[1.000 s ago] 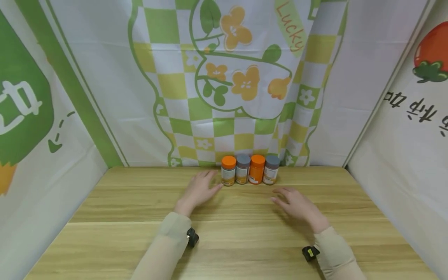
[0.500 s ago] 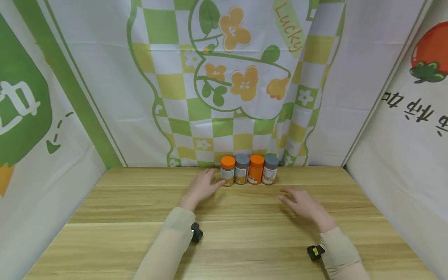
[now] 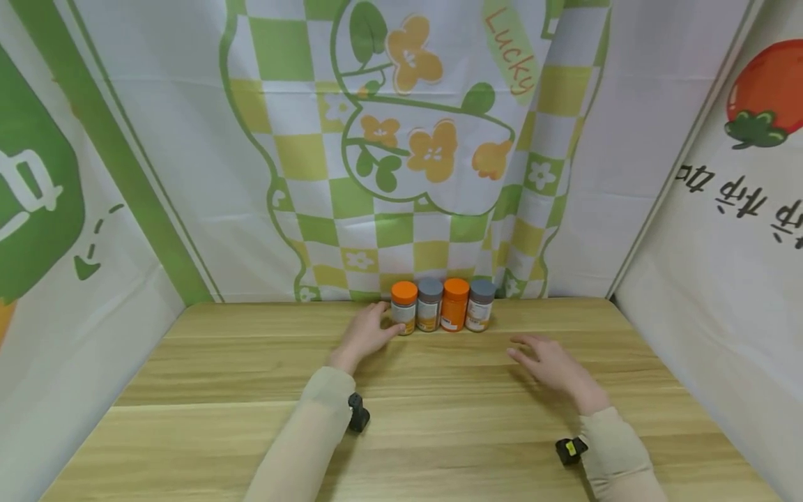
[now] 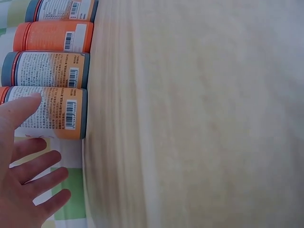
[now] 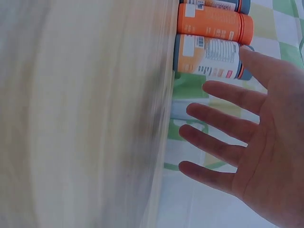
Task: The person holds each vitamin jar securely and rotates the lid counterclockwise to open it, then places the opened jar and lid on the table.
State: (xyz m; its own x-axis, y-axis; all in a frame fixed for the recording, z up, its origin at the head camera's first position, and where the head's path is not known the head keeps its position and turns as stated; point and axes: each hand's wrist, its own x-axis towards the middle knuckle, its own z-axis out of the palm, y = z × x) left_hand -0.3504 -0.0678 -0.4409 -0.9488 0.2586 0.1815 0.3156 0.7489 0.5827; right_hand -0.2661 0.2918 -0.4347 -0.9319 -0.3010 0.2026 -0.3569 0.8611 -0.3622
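Observation:
Several jars stand upright in a tight row at the back of the table. From left to right in the head view come a jar with an orange lid, a grey-lidded jar, an all-orange jar and a second grey-lidded jar. My left hand is at the leftmost jar, thumb before it and fingers spread beside it; whether it touches cannot be told. My right hand hovers, fingers spread, right of and in front of the row, holding nothing. The right wrist view shows its palm apart from the rightmost jar.
A wooden table spreads toward me. Behind the jars hangs a green-and-yellow checked cloth, close against the table's back edge. Printed white side walls stand left and right. A small black camera sits at each wrist.
My left hand has moved slightly closer to the leftmost jar, its thumb coming in front of it. The right hand has drawn away to the right. The head view has shifted a little; the jars stay put.

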